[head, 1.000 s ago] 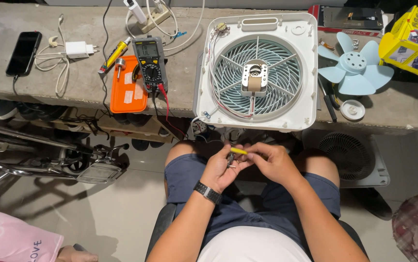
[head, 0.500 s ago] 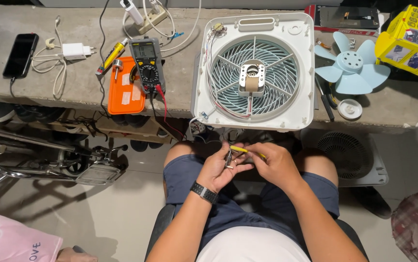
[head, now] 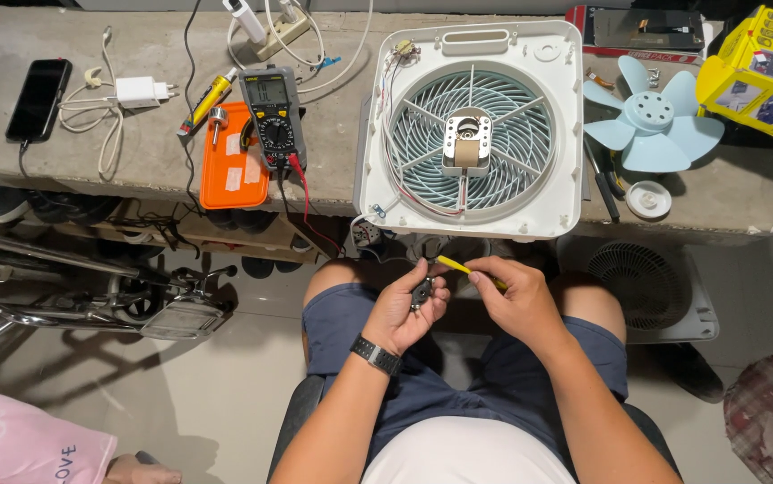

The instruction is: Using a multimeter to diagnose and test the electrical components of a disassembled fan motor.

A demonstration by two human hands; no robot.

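above the lap: the left hand (head: 404, 309) and the right hand (head: 516, 300) work close under the edge of the white fan housing (head: 467, 125), which overhangs the bench (head: 91, 143).
left of housing: multimeter (head: 272, 112) with its red lead (head: 308, 211) hanging down.
right of housing: blue fan blade (head: 651, 121), yellow box (head: 759, 63).
open room: the floor on the left, before the metal frame (head: 91, 291).

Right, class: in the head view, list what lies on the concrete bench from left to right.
Black phone → white charger → orange case → multimeter → white fan housing → pale blue fan blade → yellow toy.
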